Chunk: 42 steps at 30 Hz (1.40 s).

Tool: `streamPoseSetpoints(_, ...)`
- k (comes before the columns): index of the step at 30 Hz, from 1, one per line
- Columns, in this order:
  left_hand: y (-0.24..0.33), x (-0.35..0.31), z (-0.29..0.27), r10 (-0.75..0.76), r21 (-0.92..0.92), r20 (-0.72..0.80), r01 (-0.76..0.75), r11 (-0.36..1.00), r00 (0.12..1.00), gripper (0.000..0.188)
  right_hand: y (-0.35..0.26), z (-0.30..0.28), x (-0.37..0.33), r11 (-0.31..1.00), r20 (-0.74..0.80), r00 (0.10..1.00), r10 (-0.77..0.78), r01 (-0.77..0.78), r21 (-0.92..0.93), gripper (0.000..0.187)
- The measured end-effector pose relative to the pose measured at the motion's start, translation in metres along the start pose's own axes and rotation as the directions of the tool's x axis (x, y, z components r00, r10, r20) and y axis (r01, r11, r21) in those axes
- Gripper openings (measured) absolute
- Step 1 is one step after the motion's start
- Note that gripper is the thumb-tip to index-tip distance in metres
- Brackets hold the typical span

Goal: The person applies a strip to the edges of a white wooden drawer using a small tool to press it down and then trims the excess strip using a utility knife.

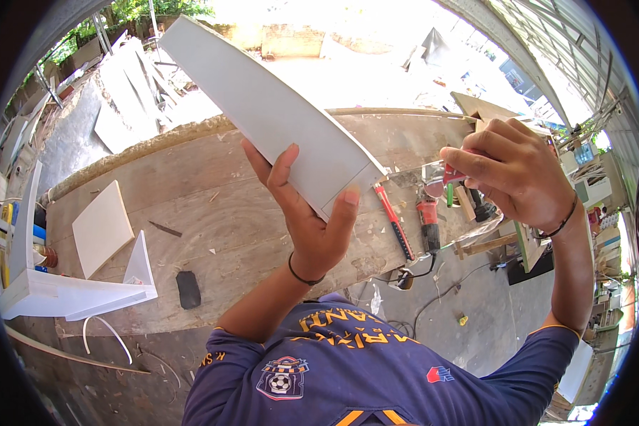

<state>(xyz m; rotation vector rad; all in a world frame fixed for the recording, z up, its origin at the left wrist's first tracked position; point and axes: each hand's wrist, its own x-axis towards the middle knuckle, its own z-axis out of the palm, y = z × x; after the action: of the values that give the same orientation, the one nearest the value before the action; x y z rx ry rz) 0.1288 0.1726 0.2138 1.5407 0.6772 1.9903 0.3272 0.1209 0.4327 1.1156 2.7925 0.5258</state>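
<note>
My left hand (309,220) grips a long white board (270,110) near its lower end, thumb on the near face and fingers around the left edge. The board tilts up and away to the left above the workbench. My right hand (508,170) is closed around a small red-handled tool (453,174), mostly hidden by the fingers. From the tool a thin straight piece reaches left to the board's lower right corner; whether it touches is hard to tell. Beneath lie a red and black long-handled tool (395,221) and a red angle grinder (428,216).
The wooden workbench (184,170) carries a square white panel (103,228), a black flat object (188,290) and a dark strip (165,228). A white angled panel assembly (78,295) stands at the left edge. Cables (440,302) trail over the floor at right.
</note>
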Motion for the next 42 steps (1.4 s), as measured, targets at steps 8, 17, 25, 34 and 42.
streamPoseSetpoints(8, -0.001, 0.000, -0.001, 0.008, -0.030, 0.010, -0.007, 1.000, 1.000, 0.072, 0.001, 0.004, 0.000, 0.996, 0.019, 0.999, 0.041, -0.042, 0.079, 0.043)
streamPoseSetpoints(17, 0.003, -0.001, -0.004, -0.004, 0.015, 0.014, 0.003, 1.000, 1.000, 0.072, -0.013, 0.017, -0.006, 0.995, -0.052, 0.996, 0.067, -0.071, -0.067, 0.049)
streamPoseSetpoints(25, 0.003, -0.003, -0.007, 0.002, 0.011, 0.009, -0.002, 1.000, 1.000, 0.071, -0.024, 0.023, -0.003, 0.972, -0.120, 0.991, 0.061, -0.086, -0.218, 0.047)
streamPoseSetpoints(34, 0.002, -0.004, -0.004, -0.019, -0.011, 0.009, 0.019, 1.000, 1.000, 0.072, -0.020, 0.037, 0.019, 0.971, -0.146, 0.986, 0.080, -0.110, -0.213, 0.047)
streamPoseSetpoints(42, 0.003, -0.003, -0.010, -0.032, -0.045, 0.046, 0.034, 0.998, 0.998, 0.072, 0.002, 0.052, 0.072, 0.981, -0.203, 0.979, 0.034, -0.072, -0.179, 0.033)
